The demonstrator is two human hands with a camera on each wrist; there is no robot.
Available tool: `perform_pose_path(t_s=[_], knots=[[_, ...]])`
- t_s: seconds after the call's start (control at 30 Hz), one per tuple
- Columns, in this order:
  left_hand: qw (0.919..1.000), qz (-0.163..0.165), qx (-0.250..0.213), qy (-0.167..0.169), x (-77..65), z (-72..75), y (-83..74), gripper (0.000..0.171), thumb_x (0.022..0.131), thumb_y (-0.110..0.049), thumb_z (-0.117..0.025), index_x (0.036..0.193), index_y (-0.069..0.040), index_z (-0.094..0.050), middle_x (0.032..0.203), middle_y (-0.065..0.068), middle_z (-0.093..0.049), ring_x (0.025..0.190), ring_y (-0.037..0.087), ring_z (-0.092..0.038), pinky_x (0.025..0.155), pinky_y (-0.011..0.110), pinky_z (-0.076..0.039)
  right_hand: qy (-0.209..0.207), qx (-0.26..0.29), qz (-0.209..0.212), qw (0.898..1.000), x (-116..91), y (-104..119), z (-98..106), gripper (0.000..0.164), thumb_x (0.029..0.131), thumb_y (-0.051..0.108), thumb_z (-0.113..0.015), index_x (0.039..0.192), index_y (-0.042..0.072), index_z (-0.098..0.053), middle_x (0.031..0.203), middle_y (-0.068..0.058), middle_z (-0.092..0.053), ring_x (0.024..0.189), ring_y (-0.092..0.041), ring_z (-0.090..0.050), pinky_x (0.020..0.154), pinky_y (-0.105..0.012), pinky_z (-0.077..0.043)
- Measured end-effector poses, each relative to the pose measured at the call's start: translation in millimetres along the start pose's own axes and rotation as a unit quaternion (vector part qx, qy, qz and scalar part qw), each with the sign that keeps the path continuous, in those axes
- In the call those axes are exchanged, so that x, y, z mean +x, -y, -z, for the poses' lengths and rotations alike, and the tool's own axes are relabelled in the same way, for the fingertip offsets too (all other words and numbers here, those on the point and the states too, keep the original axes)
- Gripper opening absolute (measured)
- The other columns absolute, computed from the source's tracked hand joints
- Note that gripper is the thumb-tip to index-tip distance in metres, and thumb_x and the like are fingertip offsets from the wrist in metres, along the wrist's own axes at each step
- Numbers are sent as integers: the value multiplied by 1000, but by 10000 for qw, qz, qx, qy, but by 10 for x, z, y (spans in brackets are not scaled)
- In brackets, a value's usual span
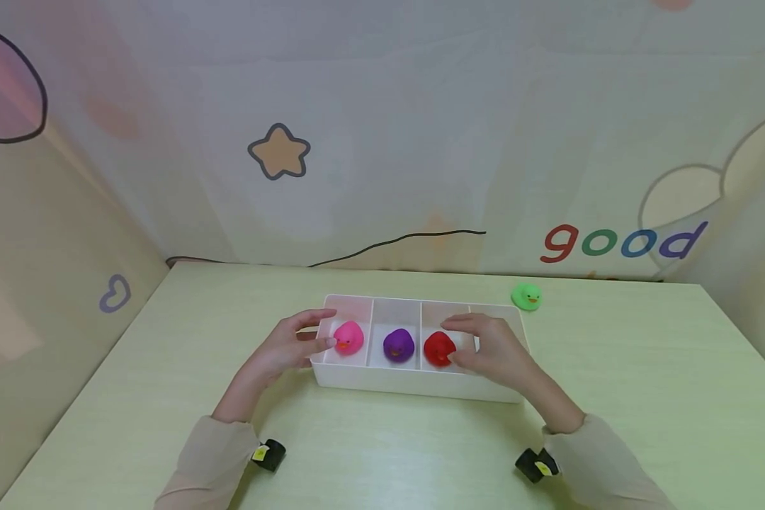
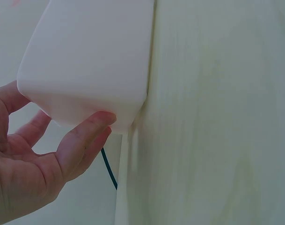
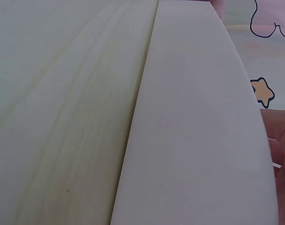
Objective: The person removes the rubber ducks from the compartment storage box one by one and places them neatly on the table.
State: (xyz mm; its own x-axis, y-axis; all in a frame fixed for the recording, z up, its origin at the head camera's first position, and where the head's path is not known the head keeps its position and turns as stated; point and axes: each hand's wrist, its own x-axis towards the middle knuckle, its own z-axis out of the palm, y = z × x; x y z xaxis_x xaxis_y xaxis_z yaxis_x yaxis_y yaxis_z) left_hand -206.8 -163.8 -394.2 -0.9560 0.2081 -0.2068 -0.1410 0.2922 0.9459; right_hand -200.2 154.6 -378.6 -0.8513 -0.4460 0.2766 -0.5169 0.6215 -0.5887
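- Fingers of the left hand are parted, with thumb and index finger well apart and reaching over the left rim of the white tray; in the left wrist view the lower fingers touch the outside of the tray's end wall.
- The left thumb tip lies at the near side of the pink duck; whether it touches the duck or only overlaps it in view, I cannot tell.
- The right hand arches over the tray's right part, thumb and index finger spread with a clear gap between them.
- Its thumb tip meets the edge of the red duck, though contact is hard to judge; the index fingertip hangs above the compartment behind that duck, apart from it.
- The tray has four compartments in a row: pink duck in the leftmost, purple duck in the second, red duck in the third, and the fourth partly hidden by the right hand.
- Just beyond the tray's far right corner, a green duck sits on the pale table.
- Black wrist cameras show below both sleeves.
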Motion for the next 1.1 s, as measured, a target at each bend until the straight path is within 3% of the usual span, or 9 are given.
perform_pose_path(t_s=[0.37,0.53,0.7,1.1], knots=[[9999,-49,-44,81,-3,-1,7,53,84,-13,-65,133,-13,-46,136,13,-39,117,35,-45,76,39,-52,502,-465,93,9976,97,45,-87,28,71,-1,-73,98,-3,-68,96,-13,-67,92,-29,-59,75,-39,-52],[9999,-39,-78,88,-10,1,1,54,84,-13,-65,134,-13,-46,136,13,-39,116,34,-45,75,38,-52,685,-751,-13,9948,142,48,-115,27,71,0,-73,97,-2,-69,93,-12,-67,85,-25,-60,68,-31,-53],[10000,-12,-13,36,-11,2,-5,53,84,-13,-65,133,-14,-46,136,12,-39,117,34,-45,75,38,-52,828,-971,-121,9917,183,65,-130,26,70,2,-75,96,-2,-69,91,-11,-67,83,-24,-59,69,-31,-52],[10000,-1,47,36,7,12,20,53,83,-15,-67,132,-14,-47,135,12,-40,117,34,-45,75,38,-52,667,-940,-90,9933,196,51,-154,23,70,0,-73,92,0,-70,87,-10,-68,79,-23,-59,68,-32,-52]])
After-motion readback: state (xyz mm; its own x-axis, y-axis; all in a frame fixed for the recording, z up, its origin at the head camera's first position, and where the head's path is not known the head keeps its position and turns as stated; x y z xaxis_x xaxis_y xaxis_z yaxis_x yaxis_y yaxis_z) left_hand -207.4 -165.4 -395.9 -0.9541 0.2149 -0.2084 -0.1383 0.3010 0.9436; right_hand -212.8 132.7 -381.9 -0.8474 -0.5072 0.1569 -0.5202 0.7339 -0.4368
